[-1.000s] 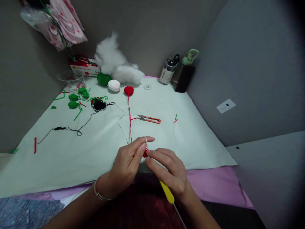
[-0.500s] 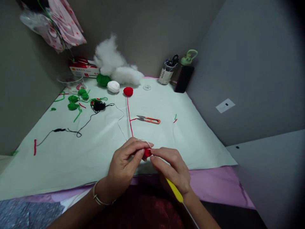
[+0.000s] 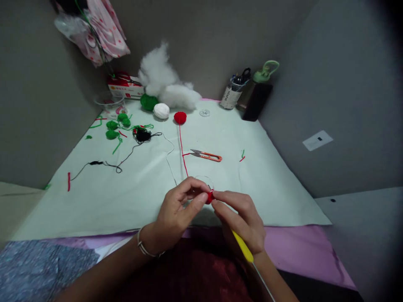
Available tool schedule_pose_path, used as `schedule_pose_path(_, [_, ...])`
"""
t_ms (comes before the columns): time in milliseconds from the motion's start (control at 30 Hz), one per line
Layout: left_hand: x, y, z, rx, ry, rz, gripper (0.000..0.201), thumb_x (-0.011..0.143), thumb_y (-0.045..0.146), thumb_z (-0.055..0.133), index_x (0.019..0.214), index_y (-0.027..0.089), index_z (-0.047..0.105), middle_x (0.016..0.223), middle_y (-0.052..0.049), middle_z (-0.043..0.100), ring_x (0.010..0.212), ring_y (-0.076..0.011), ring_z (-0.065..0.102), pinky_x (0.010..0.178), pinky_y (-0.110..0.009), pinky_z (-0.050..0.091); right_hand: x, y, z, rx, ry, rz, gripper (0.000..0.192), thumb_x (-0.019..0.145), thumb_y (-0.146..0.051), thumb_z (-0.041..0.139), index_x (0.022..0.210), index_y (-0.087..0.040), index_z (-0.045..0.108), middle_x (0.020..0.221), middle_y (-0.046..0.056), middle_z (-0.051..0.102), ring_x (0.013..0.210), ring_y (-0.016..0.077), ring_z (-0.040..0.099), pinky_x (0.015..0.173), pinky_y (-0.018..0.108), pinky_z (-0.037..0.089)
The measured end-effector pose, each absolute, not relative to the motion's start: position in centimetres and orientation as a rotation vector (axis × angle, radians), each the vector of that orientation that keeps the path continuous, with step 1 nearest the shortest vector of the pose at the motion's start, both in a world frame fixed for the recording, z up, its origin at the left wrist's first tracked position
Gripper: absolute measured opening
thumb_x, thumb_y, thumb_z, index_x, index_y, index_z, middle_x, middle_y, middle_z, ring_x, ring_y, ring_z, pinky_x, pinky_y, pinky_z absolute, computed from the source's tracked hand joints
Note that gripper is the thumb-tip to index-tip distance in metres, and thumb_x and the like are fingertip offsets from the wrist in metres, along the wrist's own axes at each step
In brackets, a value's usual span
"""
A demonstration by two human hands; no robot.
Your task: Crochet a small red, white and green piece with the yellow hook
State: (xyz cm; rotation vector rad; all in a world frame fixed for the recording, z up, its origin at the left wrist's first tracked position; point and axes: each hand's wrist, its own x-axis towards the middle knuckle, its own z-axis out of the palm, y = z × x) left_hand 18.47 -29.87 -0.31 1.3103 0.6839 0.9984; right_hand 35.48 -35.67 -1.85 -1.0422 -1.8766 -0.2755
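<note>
My left hand is closed, pinching a small red crochet piece between thumb and fingers. The fingertips of my right hand touch the piece's right side. A crochet hook with a yellow handle is held in that hand, its metal end pointing back toward me; the working tip is hard to make out. White yarn runs from the white ball to my left hand, and a thin white loop arcs above the fingers. Red yarn leads from the red ball to the hands.
Orange-handled thread snips lie beyond the hands. Green crocheted pieces and tangled black yarn are at left. White stuffing, a box, a pen cup and a bottle stand along the back.
The whole view has shifted, so the table's things sit farther right. Both hands still hold the red piece, and the white yarn loop above the fingers appears wider.
</note>
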Motion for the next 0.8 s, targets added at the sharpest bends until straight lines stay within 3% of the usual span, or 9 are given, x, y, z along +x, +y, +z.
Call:
schedule_pose_path(267, [18.7, -29.1, -0.3, 0.923, 0.528, 0.779, 0.015, 0.091, 0.032, 0.075, 0.089, 0.019, 0.068, 0.076, 0.000, 0.067, 0.072, -0.0145, 0.064, 0.072, -0.029, 0.052, 35.2, -35.5, -2.2, -1.080, -1.883, -0.275, 0.050, 0.095, -0.009, 0.068, 0.142, -0.026, 0.064, 0.115, 0.009, 0.075, 0.101, 0.0237, 0.073, 0.075, 0.037, 0.067])
schedule_pose_path(467, [18.9, -28.7, 0.6, 0.768, 0.496, 0.756, 0.019, 0.085, 0.029, 0.079, 0.083, 0.016, 0.066, 0.071, 0.001, 0.063, 0.061, -0.0107, 0.059, 0.063, -0.025, 0.050, 34.0, -35.3, -3.0, -1.127, -1.522, -0.079, 0.038, 0.093, -0.013, 0.071, 0.128, -0.028, 0.069, 0.108, 0.007, 0.069, 0.096, 0.0233, 0.069, 0.079, 0.039, 0.062])
schedule_pose_path(567, [18.9, -28.4, 1.1, 0.732, 0.550, 0.946, 0.015, 0.087, 0.025, 0.077, 0.082, 0.017, 0.065, 0.075, 0.002, 0.061, 0.062, -0.0093, 0.058, 0.061, -0.022, 0.050, 32.8, -34.8, -2.8, -1.182, -1.338, 0.421, 0.006, 0.096, -0.025, 0.069, 0.102, -0.024, 0.070, 0.092, 0.004, 0.067, 0.086, 0.0203, 0.066, 0.076, 0.035, 0.057])
schedule_pose_path(600, [18.9, -28.3, 1.2, 0.744, 0.570, 1.024, 0.012, 0.088, 0.023, 0.075, 0.083, 0.018, 0.065, 0.077, 0.003, 0.061, 0.063, -0.0088, 0.058, 0.061, -0.020, 0.050, 32.2, -34.6, -2.7, -1.197, -1.306, 0.713, 0.009, 0.096, -0.032, 0.069, 0.097, -0.023, 0.069, 0.089, 0.003, 0.067, 0.083, 0.0189, 0.065, 0.075, 0.033, 0.056])
schedule_pose_path(700, [19.0, -27.9, 1.3, 0.863, 0.589, 1.237, 0.008, 0.093, 0.021, 0.072, 0.087, 0.020, 0.067, 0.085, 0.003, 0.062, 0.069, -0.0082, 0.060, 0.066, -0.018, 0.052, 30.0, -34.3, -2.8, -1.055, -1.191, 1.573, 0.041, 0.084, -0.053, 0.080, 0.107, -0.021, 0.068, 0.097, 0.003, 0.071, 0.087, 0.0189, 0.068, 0.080, 0.032, 0.056])
schedule_pose_path(800, [19.1, -27.4, 1.3, 1.000, 0.566, 1.382, 0.006, 0.095, 0.019, 0.070, 0.089, 0.022, 0.068, 0.088, 0.002, 0.063, 0.074, -0.0099, 0.060, 0.069, -0.019, 0.053, 27.6, -34.1, -3.5, -0.890, -1.097, 1.880, 0.058, 0.070, -0.066, 0.085, 0.099, -0.019, 0.070, 0.092, 0.002, 0.071, 0.085, 0.0181, 0.065, 0.082, 0.032, 0.054])
